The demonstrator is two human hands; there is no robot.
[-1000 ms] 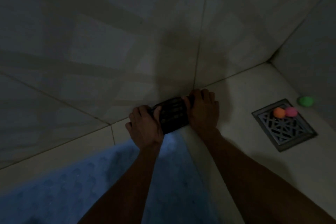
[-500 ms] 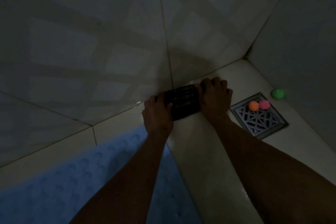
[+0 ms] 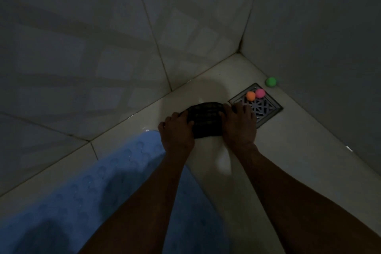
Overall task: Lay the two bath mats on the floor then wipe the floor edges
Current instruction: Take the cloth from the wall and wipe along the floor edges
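Observation:
A dark checked cloth [image 3: 206, 119] lies folded on the pale floor tile, a little out from the wall. My left hand [image 3: 176, 133] presses on its left end and my right hand [image 3: 240, 126] on its right end. A blue bath mat [image 3: 82, 196] with a bubble texture lies flat on the floor at the lower left, partly under my left forearm. Its far corner reaches my left wrist. Only one mat is in view.
A square metal floor drain [image 3: 266, 111] sits just right of my right hand, with an orange ball [image 3: 250, 95] and a pink ball [image 3: 260, 93] on its grate. A green ball [image 3: 271, 82] rests against the right wall. Tiled walls meet in a corner [image 3: 240, 51]. The room is dim.
Both hands have slid the cloth to the right along the floor, away from the wall joint and close to the drain. The cloth now sits slightly farther from the wall.

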